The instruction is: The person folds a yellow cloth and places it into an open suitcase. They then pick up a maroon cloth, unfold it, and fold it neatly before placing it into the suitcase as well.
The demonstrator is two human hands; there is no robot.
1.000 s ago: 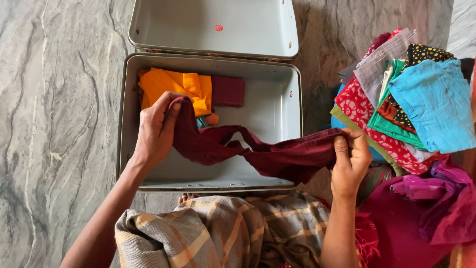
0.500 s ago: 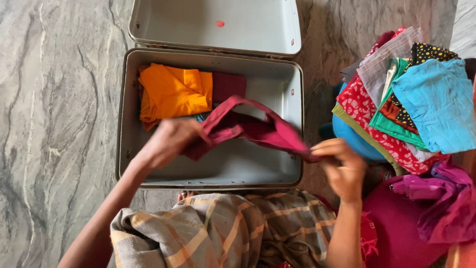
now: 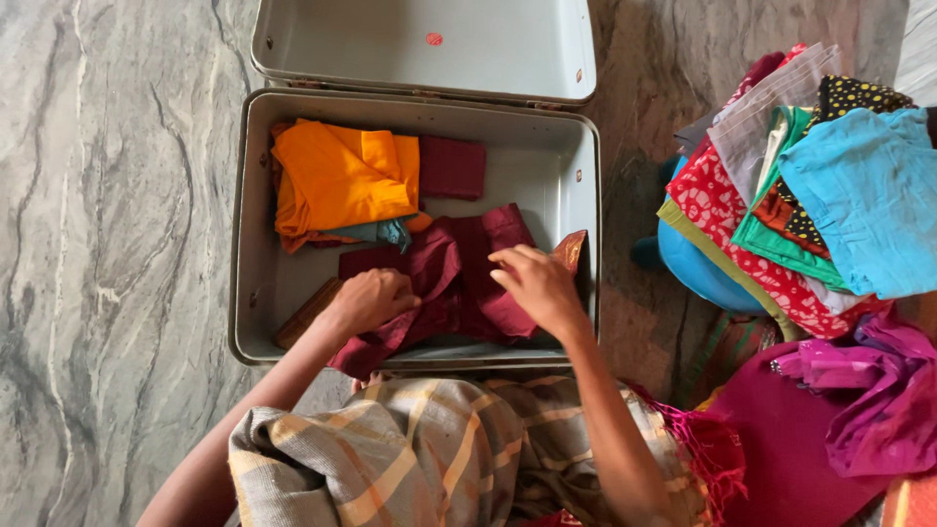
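Pressing down inside the open metal trunk (image 3: pixel 252 293), both hands lay on one maroon garment (image 3: pixel 459 273). It sat in the trunk's near half, crumpled, its long axis running roughly left to right across the trunk; one corner spilled over the near rim by the left hand, and a gold-edged end turned up toward the right wall. The left hand (image 3: pixel 371 301) was loosely curled, fingers bunched into the cloth at its left side. The right hand (image 3: pixel 535 281) was mostly open, fingers spread flat and pointing left onto the garment's middle; whether it pinched any fabric could not be told.

Behind the garment lay one folded orange cloth (image 3: pixel 337 181) and one folded dark red piece (image 3: pixel 452 168) side by side. One hinged lid (image 3: pixel 420 44) stood open beyond. A heap of mixed coloured clothes (image 3: pixel 810 205) sat on the marble floor (image 3: pixel 117 244) to the right, too tangled to count. A checked cloth (image 3: pixel 429 454) covered the person's lap.
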